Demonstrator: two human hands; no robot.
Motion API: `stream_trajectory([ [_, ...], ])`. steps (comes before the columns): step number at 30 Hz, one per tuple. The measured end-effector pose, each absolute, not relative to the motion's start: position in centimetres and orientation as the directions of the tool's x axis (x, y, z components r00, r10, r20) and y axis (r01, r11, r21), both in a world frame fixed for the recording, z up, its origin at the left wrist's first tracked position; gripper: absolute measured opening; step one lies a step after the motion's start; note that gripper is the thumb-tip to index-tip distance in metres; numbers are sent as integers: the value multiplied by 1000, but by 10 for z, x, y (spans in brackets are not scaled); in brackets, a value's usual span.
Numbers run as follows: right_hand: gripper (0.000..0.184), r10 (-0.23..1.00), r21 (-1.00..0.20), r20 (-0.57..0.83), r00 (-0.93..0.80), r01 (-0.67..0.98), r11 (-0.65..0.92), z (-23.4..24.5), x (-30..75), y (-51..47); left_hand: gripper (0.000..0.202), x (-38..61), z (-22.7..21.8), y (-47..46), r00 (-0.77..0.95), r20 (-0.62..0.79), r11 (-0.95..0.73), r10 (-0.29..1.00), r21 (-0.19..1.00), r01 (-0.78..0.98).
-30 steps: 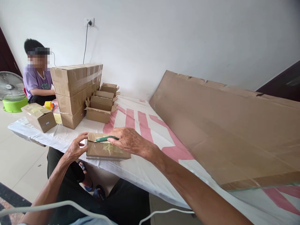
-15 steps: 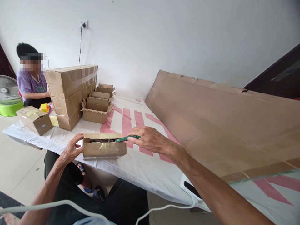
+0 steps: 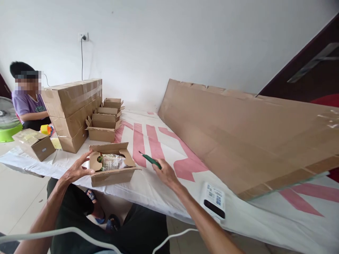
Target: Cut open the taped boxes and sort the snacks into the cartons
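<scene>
In front of me a small cardboard box (image 3: 113, 178) lies with its two long top flaps raised. Inside it, a clear plastic packet (image 3: 114, 162) with printed text and a bit of green shows between the cardboard end flaps. My left hand (image 3: 75, 171) holds the box by its left end, fingers at the far corner and thumb at the near one. To the right of the box, my right hand (image 3: 166, 173) is closed around a green utility knife (image 3: 150, 159), whose tip points left toward the box without touching it.
Behind the box stand several open cardboard boxes (image 3: 100, 134) and a stack of taped cartons (image 3: 72, 100). A closed carton (image 3: 35, 144) is at the left, near a seated person (image 3: 29, 106). A large cardboard sheet (image 3: 233, 137) leans at right; a white device (image 3: 214, 203) lies near the table edge.
The box's top flaps have swung open, showing the packet inside. My right hand has drawn the knife away from the box, to the right and nearer me. My left hand stays at the box.
</scene>
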State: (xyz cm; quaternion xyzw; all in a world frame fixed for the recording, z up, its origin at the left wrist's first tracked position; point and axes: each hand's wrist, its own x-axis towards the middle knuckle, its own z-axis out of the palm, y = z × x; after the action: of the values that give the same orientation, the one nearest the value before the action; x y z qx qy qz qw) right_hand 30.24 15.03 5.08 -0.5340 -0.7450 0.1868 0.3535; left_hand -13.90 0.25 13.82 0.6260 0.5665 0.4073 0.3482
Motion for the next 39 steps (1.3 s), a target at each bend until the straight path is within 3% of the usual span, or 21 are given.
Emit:
stream_trajectory([
  [5,33,900,-448,402,-172,820,356,-15,285,152,131,-145,140,6,51,61,-79,997,867,492],
  [10,26,895,-325,397,-203,881,344,-26,283,148,142,-143,148,8,80,31,-67,996,863,501],
  [13,25,894,-373,419,-157,868,328,-14,276,147,145,-143,156,10,92,20,-65,996,849,525],
  [15,27,880,-480,461,-114,802,355,4,265,146,145,-144,161,11,88,18,-63,996,835,546],
  [18,34,859,-675,496,-124,567,472,40,239,139,138,-144,166,14,59,6,-38,998,825,564],
  [21,47,882,-798,411,-229,376,470,80,210,127,125,-136,169,17,-31,13,8,999,794,607],
  [24,64,881,-813,331,-338,373,448,114,191,115,118,-121,172,21,-100,62,24,993,724,690],
  [28,82,882,-737,255,-396,512,442,134,179,104,117,-106,171,24,-154,69,77,986,631,772],
  [34,60,851,-637,373,-369,566,524,124,175,92,90,-104,162,13,-176,142,14,974,739,673],
  [39,52,853,-725,407,-326,452,519,121,181,92,78,-100,158,6,-157,247,-94,956,769,632],
])
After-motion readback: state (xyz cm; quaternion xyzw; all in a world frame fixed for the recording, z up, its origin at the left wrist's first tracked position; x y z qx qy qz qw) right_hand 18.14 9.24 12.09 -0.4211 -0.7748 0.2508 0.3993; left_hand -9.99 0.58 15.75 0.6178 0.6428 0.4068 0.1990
